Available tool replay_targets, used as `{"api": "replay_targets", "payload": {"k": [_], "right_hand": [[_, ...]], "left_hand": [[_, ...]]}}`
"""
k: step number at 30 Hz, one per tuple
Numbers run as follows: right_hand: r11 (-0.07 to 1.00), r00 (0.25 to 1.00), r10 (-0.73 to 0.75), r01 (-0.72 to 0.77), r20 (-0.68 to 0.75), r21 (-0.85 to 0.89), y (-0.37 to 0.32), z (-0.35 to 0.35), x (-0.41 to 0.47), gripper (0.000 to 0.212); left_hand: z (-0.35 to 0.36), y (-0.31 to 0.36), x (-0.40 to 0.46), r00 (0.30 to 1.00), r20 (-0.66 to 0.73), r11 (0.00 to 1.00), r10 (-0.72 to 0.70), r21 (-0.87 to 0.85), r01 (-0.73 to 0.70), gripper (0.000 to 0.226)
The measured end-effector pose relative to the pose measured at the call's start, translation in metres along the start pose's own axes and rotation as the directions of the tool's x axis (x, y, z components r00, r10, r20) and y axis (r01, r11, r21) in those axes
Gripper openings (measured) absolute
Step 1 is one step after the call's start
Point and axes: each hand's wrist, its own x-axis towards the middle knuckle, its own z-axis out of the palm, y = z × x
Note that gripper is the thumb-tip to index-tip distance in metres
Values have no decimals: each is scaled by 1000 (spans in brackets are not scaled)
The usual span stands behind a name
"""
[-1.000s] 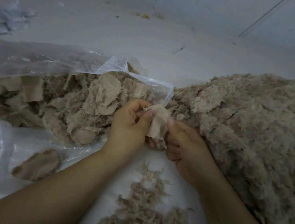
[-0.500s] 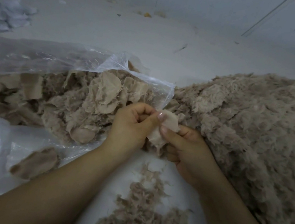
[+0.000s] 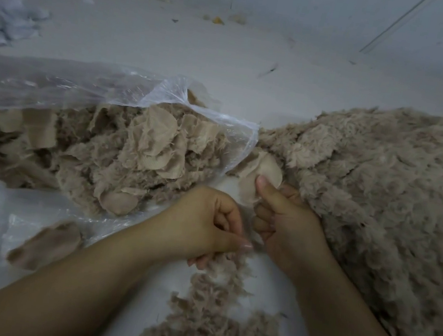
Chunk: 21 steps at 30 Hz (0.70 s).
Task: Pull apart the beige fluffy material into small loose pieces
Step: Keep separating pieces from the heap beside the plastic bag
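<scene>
My right hand (image 3: 289, 223) grips a small beige fabric-backed piece (image 3: 265, 174), thumb pressed on its pale backing. Just below and left of it, my left hand (image 3: 206, 228) pinches a tuft of pulled fluff (image 3: 227, 259) between thumb and fingers, held over a small heap of loose beige fibres (image 3: 208, 331) on the white surface. A big pile of beige fluffy material (image 3: 381, 196) fills the right side and touches my right hand.
A clear plastic bag (image 3: 77, 90) on the left lies open, holding beige scraps and backing pieces (image 3: 137, 153). One scrap (image 3: 44, 242) lies inside the plastic at lower left. White crumpled stuff (image 3: 5, 17) sits far left. Bits of debris (image 3: 218, 20) lie at the back.
My left hand has pulled down and away from the piece, taking a tuft of fluff with it. My right hand keeps the backing piece and has shifted slightly right.
</scene>
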Motion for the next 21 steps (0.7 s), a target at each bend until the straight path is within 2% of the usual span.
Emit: {"api": "replay_targets", "payload": {"k": [2, 4, 5, 7, 8, 9, 11, 13, 14, 15, 16, 18, 19, 21], "right_hand": [[1000, 1000, -7, 8, 20, -30, 1, 1, -1, 34], [992, 997, -30, 38, 69, -117, 2, 1, -1, 27], [984, 996, -33, 47, 86, -169, 2, 2, -1, 30], [974, 994, -31, 52, 100, -221, 1, 2, -1, 44], [975, 994, -23, 47, 109, -218, 0, 3, -2, 42], [978, 992, -22, 48, 125, -203, 0, 2, -2, 30], [986, 993, -32, 50, 112, -157, 1, 2, -1, 11], [993, 998, -34, 40, 55, -108, 2, 1, 0, 15], [994, 999, -34, 37, 32, -102, 2, 0, 0, 16], [994, 999, -33, 35, 18, -107, 3, 1, 0, 15], [993, 999, -33, 34, 8, -112, 3, 2, -1, 12], [993, 999, -32, 31, -7, -111, 3, 3, -1, 8], [994, 999, -29, 27, -17, -110, 4, 3, -1, 11], [994, 999, -16, 12, -38, -113, 5, 3, -1, 21]], "left_hand": [[4, 4, 3, 972, -220, 996, 87, -15, -93, 31], [4, 7, 8, 864, -476, 985, 167, 39, -169, 35], [3, 7, 11, 822, -540, 981, 181, 47, -186, 35], [2, 8, 14, 806, -555, 975, 205, 42, -219, 30], [3, 8, 14, 803, -542, 965, 249, 73, -250, 25], [2, 9, 13, 773, -538, 941, 337, 165, -296, 20], [-7, 12, 12, 625, -501, 786, 599, 518, -338, 11], [-26, 13, 13, 491, -430, 566, 758, 807, -168, 9], [-38, 12, 14, 459, -393, 467, 797, 883, -55, 10], [-49, 9, 15, 474, -364, 374, 801, 924, 78, 11], [-55, 7, 14, 537, -377, 306, 755, 926, 220, 10], [-55, 4, 12, 651, -473, 252, 593, 877, 408, 9], [-52, 2, 11, 679, -496, 246, 541, 865, 436, 9], [-46, 6, 9, 672, -509, 268, 538, 859, 436, 7]]}}
